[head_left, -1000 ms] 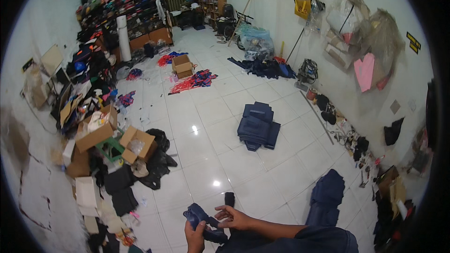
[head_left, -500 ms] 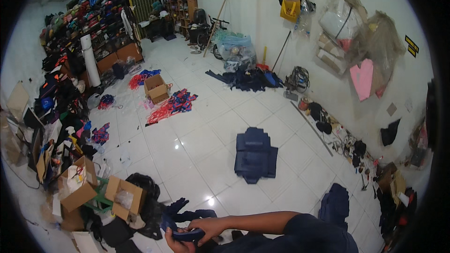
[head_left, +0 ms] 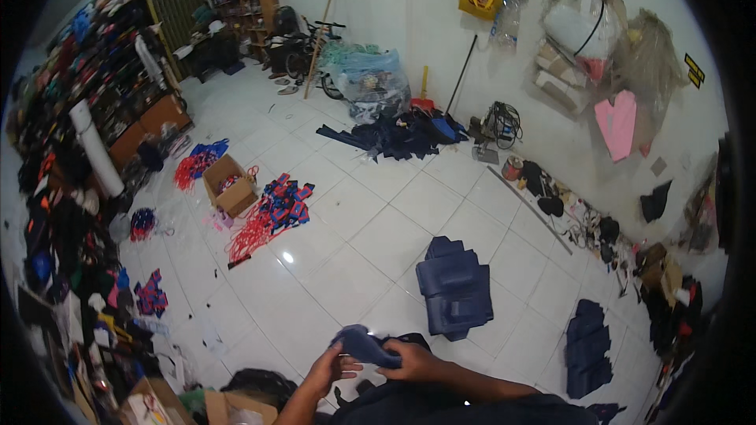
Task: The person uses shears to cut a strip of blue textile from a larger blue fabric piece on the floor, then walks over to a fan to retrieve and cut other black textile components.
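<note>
Item: blue cloth piece, bottom centre of frame; held between my left hand and right hand, fingers closed on it; likely soft, light, floppy; best gripped along its edges.

There is only one view. The camera sits on the person's head and looks down and forward over a white tiled floor. The two hands come in at 6 o'clock, very near the lens. The far wall curves along 12 to 2 o'clock, well away. The fisheye bends the edges and leaves black corners.
</note>
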The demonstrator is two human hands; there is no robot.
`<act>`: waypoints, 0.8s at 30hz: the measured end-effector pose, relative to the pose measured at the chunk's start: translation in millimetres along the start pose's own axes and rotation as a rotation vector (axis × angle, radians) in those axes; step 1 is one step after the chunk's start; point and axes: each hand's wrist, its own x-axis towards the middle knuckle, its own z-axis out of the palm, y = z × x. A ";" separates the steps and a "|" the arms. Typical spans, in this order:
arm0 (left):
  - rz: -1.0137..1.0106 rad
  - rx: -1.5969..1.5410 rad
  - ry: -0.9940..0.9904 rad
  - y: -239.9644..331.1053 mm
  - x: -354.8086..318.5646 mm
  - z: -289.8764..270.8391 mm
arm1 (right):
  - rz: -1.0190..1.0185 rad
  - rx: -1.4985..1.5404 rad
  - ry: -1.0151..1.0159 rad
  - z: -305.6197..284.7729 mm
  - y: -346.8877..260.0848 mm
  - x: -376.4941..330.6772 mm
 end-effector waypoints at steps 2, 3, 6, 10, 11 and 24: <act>0.057 0.390 0.044 61.8 39.6 -39.6 | 0.032 -0.057 0.086 -27.3 0.1 41.9; 0.148 0.544 0.079 83.6 66.8 -62.6 | 0.079 -0.064 0.053 -49.6 -6.2 63.7; 0.416 0.751 0.457 132.6 162.9 -158.1 | 0.277 0.143 0.159 -109.5 -18.3 143.0; 0.053 0.364 0.973 102.1 249.0 -339.9 | 0.254 0.078 0.266 -200.2 28.1 314.3; -0.186 0.144 1.044 104.6 250.4 -354.1 | 0.227 0.073 0.279 -234.4 28.9 361.0; -0.465 0.277 0.630 352.4 513.6 -436.7 | 0.110 -0.865 1.292 -644.8 44.3 857.2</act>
